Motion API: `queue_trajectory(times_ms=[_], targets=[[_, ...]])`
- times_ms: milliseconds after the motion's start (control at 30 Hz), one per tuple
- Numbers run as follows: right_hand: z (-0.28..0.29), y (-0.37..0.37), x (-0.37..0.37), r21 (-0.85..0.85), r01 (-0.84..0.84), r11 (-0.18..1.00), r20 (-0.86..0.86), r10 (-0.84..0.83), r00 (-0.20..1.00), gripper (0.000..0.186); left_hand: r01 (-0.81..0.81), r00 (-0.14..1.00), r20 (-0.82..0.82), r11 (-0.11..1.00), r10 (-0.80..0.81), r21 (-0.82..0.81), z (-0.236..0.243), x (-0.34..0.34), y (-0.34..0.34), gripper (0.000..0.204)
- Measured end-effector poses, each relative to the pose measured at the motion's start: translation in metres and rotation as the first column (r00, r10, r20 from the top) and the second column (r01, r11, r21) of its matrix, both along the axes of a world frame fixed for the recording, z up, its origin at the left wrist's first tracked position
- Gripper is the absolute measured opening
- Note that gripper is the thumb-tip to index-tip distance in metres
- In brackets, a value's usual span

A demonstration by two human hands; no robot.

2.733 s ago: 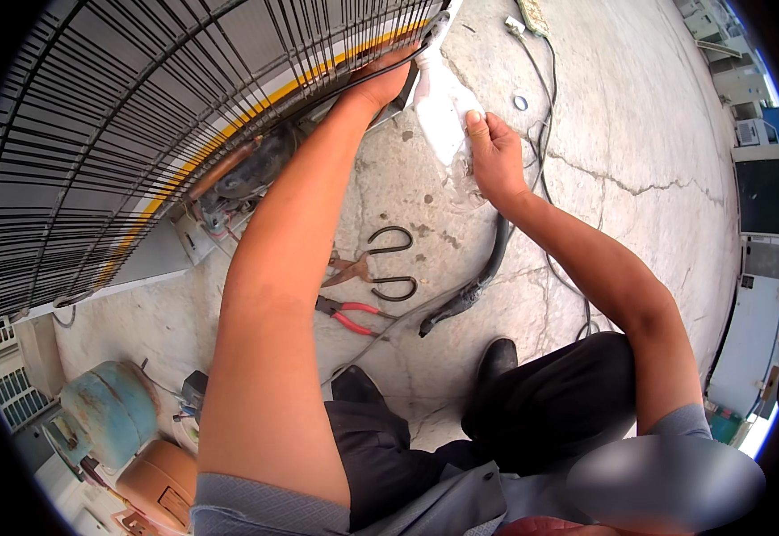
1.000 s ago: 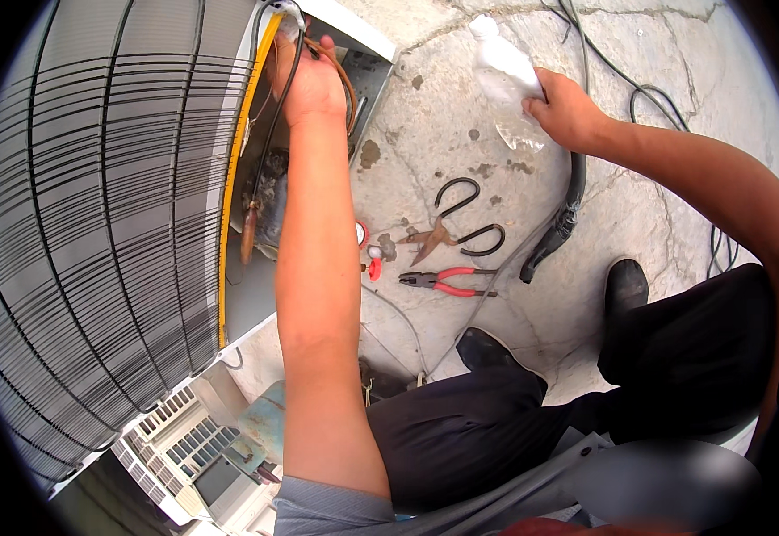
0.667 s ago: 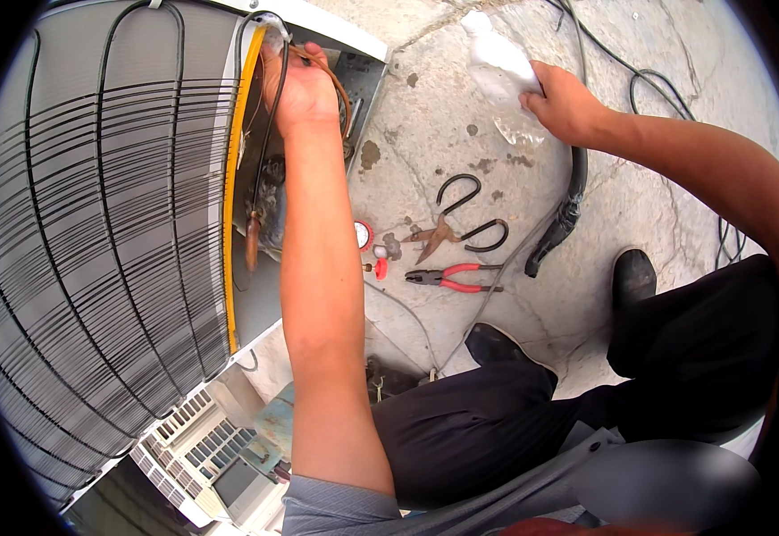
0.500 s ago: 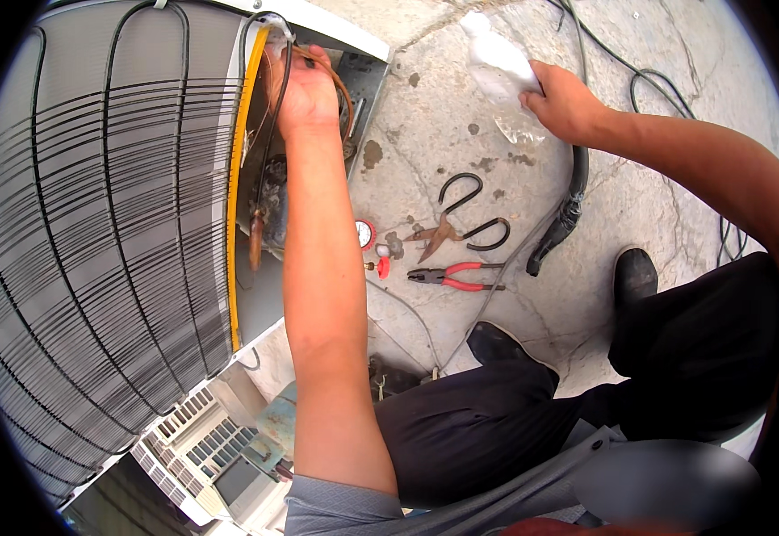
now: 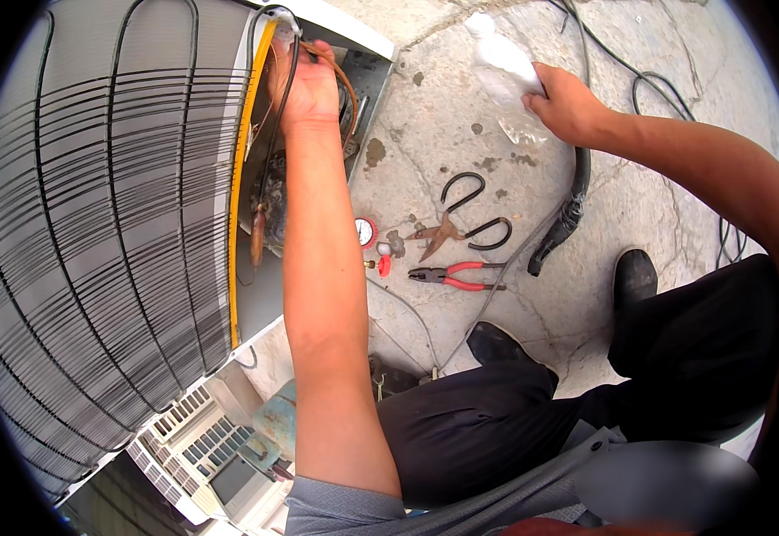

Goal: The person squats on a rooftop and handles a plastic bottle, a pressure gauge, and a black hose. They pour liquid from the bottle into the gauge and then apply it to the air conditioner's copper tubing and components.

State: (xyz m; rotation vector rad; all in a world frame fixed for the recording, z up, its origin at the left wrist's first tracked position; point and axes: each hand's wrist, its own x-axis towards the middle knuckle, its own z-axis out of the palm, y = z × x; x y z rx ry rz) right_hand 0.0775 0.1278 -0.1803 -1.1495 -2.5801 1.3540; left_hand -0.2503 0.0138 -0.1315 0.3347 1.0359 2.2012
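Note:
A refrigerator's back with a black wire condenser [image 5: 113, 223] fills the left side. My left hand [image 5: 305, 89] reaches into its lower compartment, beside a bent copper tube [image 5: 347, 85] and a black tube [image 5: 284, 98]. Its fingers are curled and partly hidden, so what they grip cannot be made out. On the right, my right hand [image 5: 570, 103] is closed on a clear plastic bag of white material [image 5: 504, 67], above the concrete floor. A thin filter drier of copper colour [image 5: 257, 237] hangs inside the compartment, left of my forearm.
Metal shears with black handles [image 5: 450, 228] and red-handled pliers [image 5: 452, 277] lie on the concrete. Beside my left forearm is a round gauge [image 5: 367, 233]. A black hose [image 5: 564, 219] and cables [image 5: 662, 85] cross the floor. A beige louvred unit [image 5: 206, 438] stands at lower left.
The view has shifted slightly, with the refrigerator a little further right. Both hands keep nearly the same places, the right one still gripping the bag.

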Motion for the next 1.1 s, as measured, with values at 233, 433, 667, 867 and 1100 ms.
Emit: queue_trajectory(times_ms=[233,433,667,867,1100], targets=[[-0.0043,0.0026,0.0012,0.007,-0.009,1.0,-0.016,0.009,1.0,0.029,0.051,0.998,-0.022,0.998,-0.052,-0.023,0.0009,-0.0056,-0.0008,0.032],[-0.0015,0.0018,0.0023,-0.015,0.002,1.0,-0.018,-0.002,1.0,0.029,0.045,0.999,-0.007,0.999,-0.045,-0.026,-0.0013,-0.0089,0.0003,0.034],[-0.0005,0.0016,0.0025,-0.019,-0.004,1.0,-0.008,0.004,1.0,0.03,0.033,0.999,-0.023,0.998,-0.034,-0.049,0.0015,-0.0057,-0.001,0.033],[-0.0019,0.0011,0.0057,-0.047,0.0,0.999,0.02,0.001,1.0,0.032,0.035,0.999,-0.029,0.998,-0.037,-0.058,0.0025,-0.0044,0.0006,0.033],[-0.0046,0.0015,0.0086,-0.03,-0.015,0.999,0.02,0.015,1.0,0.032,0.037,0.999,-0.032,0.998,-0.039,-0.057,0.0025,-0.0031,-0.0008,0.033]])
